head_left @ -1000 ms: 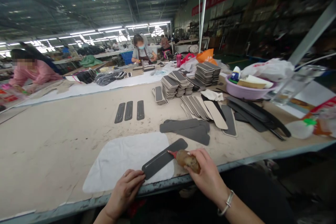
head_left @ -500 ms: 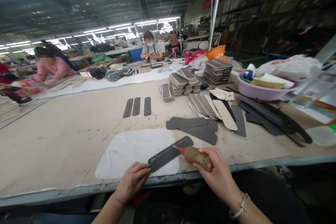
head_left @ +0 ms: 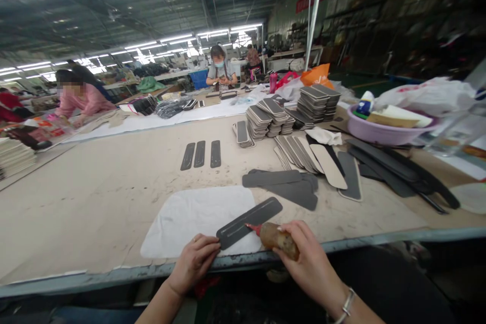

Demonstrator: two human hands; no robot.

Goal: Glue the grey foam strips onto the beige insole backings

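A dark grey strip with rounded ends point(head_left: 261, 211) lies slantwise, partly over a white sheet point(head_left: 178, 217) at the table's front edge. My left hand point(head_left: 195, 260) pinches the strip's near left end. In my right hand point(head_left: 299, 248) is a brownish bottle point(head_left: 280, 241) with a red nozzle, held nearly level. Its tip touches or hovers just over the strip's middle, where thin pale lines run lengthwise. Just behind, more grey strips point(head_left: 273, 178) lie overlapped.
Three small dark pieces point(head_left: 199, 154) lie mid-table. Stacks of grey pieces point(head_left: 271, 116), fanned pieces point(head_left: 298, 153) and a purple basin point(head_left: 387, 131) stand at the right. People work beyond the table, one in pink point(head_left: 89, 98) at far left.
My right hand has moved the bottle left and slightly down, its nozzle now nearer my left hand. A second pale line shows on the strip. The view has shifted slightly.
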